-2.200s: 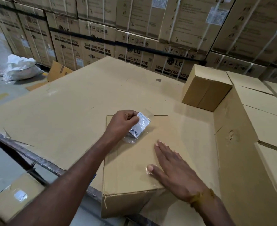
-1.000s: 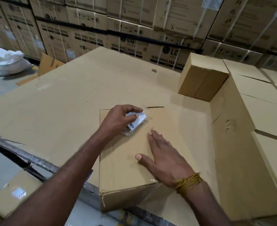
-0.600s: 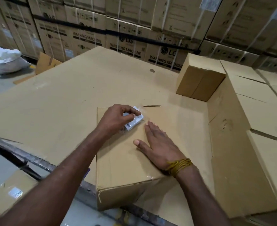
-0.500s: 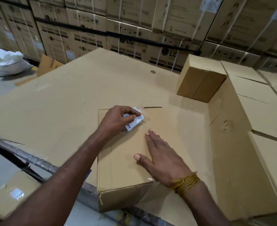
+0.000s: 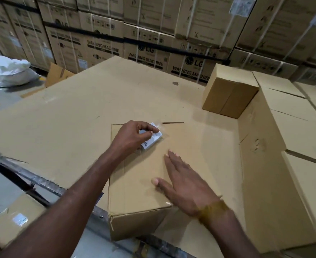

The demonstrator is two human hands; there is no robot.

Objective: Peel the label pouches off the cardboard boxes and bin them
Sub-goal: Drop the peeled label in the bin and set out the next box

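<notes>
A small cardboard box (image 5: 134,185) lies flat on a large cardboard sheet (image 5: 69,116) in front of me. A clear label pouch (image 5: 153,138) with a white printed slip inside sits near the box's far left corner. My left hand (image 5: 133,136) pinches the pouch between thumb and fingers, and the pouch is partly crumpled and lifted off the box top. My right hand (image 5: 185,185) lies flat, fingers spread, on the box's near right part and holds nothing.
More plain boxes (image 5: 228,90) stand at the right, some stacked in a row (image 5: 293,131). Tall washing machine cartons (image 5: 144,47) wall the back. A white sack (image 5: 13,73) lies on the floor at left. A metal rail (image 5: 32,179) edges the sheet. Another box with a label (image 5: 19,219) sits below left.
My left hand has closed tighter on the pouch and crumpled it more. My right hand has slid back and forth on the box top and now rests nearer the front edge.
</notes>
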